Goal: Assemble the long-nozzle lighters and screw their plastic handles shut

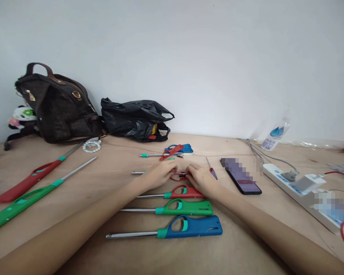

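Note:
My left hand (pixel 160 173) and my right hand (pixel 201 177) are close together at the middle of the table, fingers curled on an opened gas lighter. Its metal tube (pixel 137 173) sticks out left of my left hand; thin wires and a dark part (pixel 182 175) show between the fingertips. My hands cover most of it. Just below lie a red lighter (pixel 189 191), a green lighter (pixel 192 208) and a blue lighter (pixel 197 226), side by side. Beyond my hands, red casing pieces (pixel 172 152) and blue casing pieces (pixel 185 148) lie by another metal tube (pixel 153 155).
A screwdriver (pixel 213 172) and a phone (pixel 240 177) lie to the right, near a power strip (pixel 298 193) with cables. Longer red (pixel 31 181) and green (pixel 25 202) lighters lie left. A backpack (pixel 57 107), black plastic bag (pixel 132 118) and bead bracelet (pixel 91 145) stand or lie behind.

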The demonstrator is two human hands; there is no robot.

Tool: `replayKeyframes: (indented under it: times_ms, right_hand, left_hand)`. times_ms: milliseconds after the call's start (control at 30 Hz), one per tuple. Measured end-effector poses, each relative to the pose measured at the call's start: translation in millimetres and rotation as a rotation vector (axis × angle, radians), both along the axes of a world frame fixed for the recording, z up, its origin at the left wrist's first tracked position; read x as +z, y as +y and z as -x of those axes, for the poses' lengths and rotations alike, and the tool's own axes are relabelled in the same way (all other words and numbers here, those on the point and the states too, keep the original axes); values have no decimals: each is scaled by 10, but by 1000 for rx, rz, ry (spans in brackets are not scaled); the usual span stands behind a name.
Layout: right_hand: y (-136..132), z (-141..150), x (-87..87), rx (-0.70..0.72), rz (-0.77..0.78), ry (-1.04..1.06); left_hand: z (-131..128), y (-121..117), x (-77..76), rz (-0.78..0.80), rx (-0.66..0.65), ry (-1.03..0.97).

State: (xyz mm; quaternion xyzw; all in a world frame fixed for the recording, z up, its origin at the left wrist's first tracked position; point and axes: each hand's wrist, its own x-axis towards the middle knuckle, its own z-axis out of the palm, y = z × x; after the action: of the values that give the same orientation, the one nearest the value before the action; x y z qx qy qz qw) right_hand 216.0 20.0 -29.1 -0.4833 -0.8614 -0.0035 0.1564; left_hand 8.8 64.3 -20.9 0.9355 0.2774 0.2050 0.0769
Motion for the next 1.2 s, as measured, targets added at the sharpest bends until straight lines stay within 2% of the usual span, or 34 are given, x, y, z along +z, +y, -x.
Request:
replayKeyframes:
  times_ms: [267,467,733,1200]
  right_hand:
    - [-19,29,12,-48,-9,-31]
    - [-15,46,2,-78,-5,-50]
    - [7,20,-47,-46,-33,-23]
    - [-15,4,-62,-51,-42,5]
  left_hand:
    - [4,1,39,65,59,6]
    - [8,19,18,18,44,13]
    - [17,15,29,0,35,47]
    - [47,71,-44,-116,-41,67]
